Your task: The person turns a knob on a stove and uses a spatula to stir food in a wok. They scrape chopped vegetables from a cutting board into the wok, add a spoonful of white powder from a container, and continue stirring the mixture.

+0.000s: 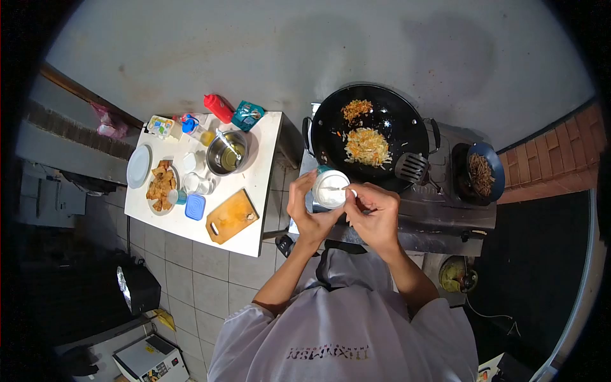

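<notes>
My left hand is wrapped around a small round jar of white powder, held in front of my chest near the stove's front edge. Between the pinched fingers of my right hand is a small white spoon, its tip inside the jar. Just beyond both hands stands a large black wok. Shredded vegetables lie in its middle, with a smaller heap of orange-brown bits farther up the side. A slotted spatula rests against the wok's near right rim.
A blue pan of brown strips sits right of the wok. On the white table at left are a cutting board, a steel pot, a plate of fried pieces and a red bottle. A gas cylinder stands below right.
</notes>
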